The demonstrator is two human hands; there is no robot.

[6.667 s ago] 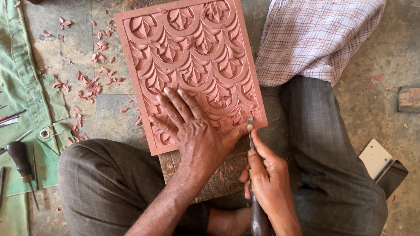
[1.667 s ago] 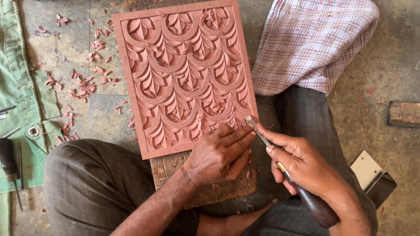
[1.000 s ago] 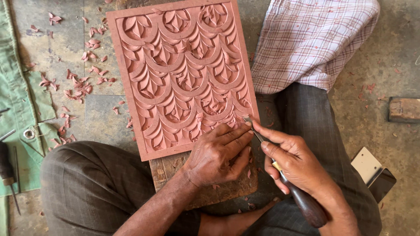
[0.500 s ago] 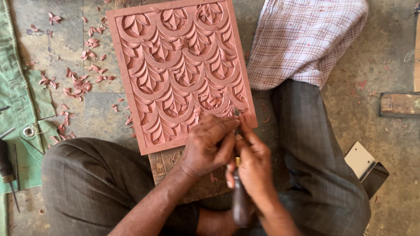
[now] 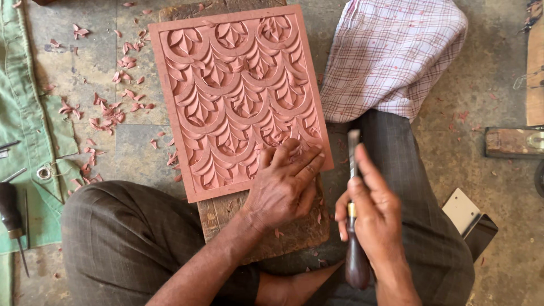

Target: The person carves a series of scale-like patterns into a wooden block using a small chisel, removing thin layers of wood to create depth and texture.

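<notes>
Left hand [image 5: 283, 190] spread flat, pinning carved panel [image 5: 241, 96] steady, lower centre; right hand [image 5: 371, 218] clenched around chisel [image 5: 355, 226], blade lifted clear.

Soft, even daylight; sharp focus

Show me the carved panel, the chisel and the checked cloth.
carved panel [image 5: 226, 85], head view, middle of the relief.
chisel [image 5: 357, 263], head view, dark wooden handle.
checked cloth [image 5: 396, 56], head view, middle of the fabric.

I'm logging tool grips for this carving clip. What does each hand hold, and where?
The right hand grips a dark wooden-handled chisel around its handle. The left hand holds nothing, pressing flat on the reddish carved panel.
</notes>
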